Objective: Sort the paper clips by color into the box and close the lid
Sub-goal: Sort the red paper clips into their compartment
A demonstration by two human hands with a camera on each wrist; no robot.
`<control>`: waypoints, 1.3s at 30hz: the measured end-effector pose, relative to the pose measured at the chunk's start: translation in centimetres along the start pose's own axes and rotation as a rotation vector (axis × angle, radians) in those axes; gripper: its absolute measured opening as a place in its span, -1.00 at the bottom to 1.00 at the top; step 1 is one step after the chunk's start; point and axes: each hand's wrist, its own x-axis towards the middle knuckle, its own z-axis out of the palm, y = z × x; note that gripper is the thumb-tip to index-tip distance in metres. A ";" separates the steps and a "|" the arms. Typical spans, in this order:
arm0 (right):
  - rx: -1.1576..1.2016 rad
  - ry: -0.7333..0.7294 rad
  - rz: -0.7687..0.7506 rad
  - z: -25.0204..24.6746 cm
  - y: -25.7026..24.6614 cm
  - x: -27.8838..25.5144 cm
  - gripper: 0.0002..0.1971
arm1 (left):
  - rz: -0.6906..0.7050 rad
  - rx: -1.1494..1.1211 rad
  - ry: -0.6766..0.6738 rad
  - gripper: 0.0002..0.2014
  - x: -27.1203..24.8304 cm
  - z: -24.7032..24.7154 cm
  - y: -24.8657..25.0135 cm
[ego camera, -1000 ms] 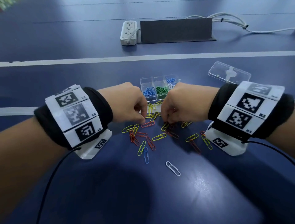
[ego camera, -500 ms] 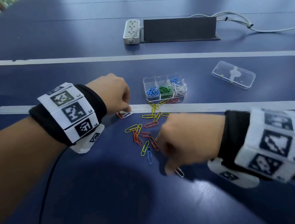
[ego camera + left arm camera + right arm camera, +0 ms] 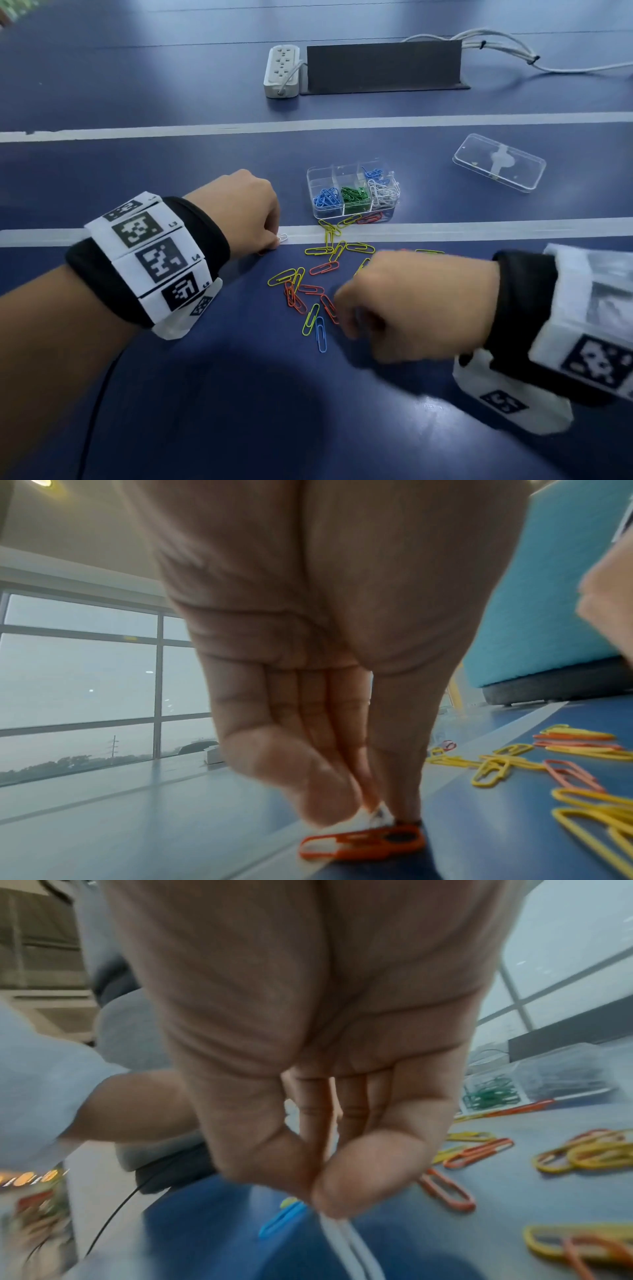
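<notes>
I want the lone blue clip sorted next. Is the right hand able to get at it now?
Probably not at once: the right hand already pinches a white clip. The blue clip lies uncovered just beside its fingers, so the path is free.

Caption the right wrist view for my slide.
Right hand pinches a white paper clip above scattered yellow and orange clips.

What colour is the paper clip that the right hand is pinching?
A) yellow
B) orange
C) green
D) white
D: the right wrist view shows the right hand with thumb and fingertips closed on a white wire paper clip that hangs below them, above the dark blue table.
</notes>
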 end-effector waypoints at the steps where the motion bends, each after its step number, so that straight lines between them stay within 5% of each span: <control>1: 0.039 0.028 0.028 -0.6 0.5 0.2 -0.81 | 0.006 0.010 -0.001 -0.87 0.0 0.0 0.1; 8: 0.578 0.535 0.328 -4.3 7.5 2.3 -0.82 | 0.021 -0.007 -0.002 -0.86 0.0 -0.5 0.8; 12: 0.731 0.750 0.394 -5.2 10.3 3.3 -0.74 | 0.100 -0.178 0.146 -0.87 0.4 -2.0 2.5; 17: 0.691 0.627 0.431 -4.1 11.0 4.2 -0.76 | 0.183 -0.309 0.341 -0.82 3.0 -3.3 5.7; 26: 0.626 0.630 0.473 -3.7 11.4 3.2 -0.73 | 0.169 -0.122 0.172 -0.95 7.7 -2.8 8.5; 31: 0.501 0.614 0.496 -3.5 11.4 3.2 -0.84 | 0.190 -0.181 0.147 -0.90 8.0 -2.8 8.2; 39: 0.271 0.597 0.504 -3.4 10.5 3.2 -0.75 | 0.156 -0.179 0.128 -0.97 7.6 -2.7 7.6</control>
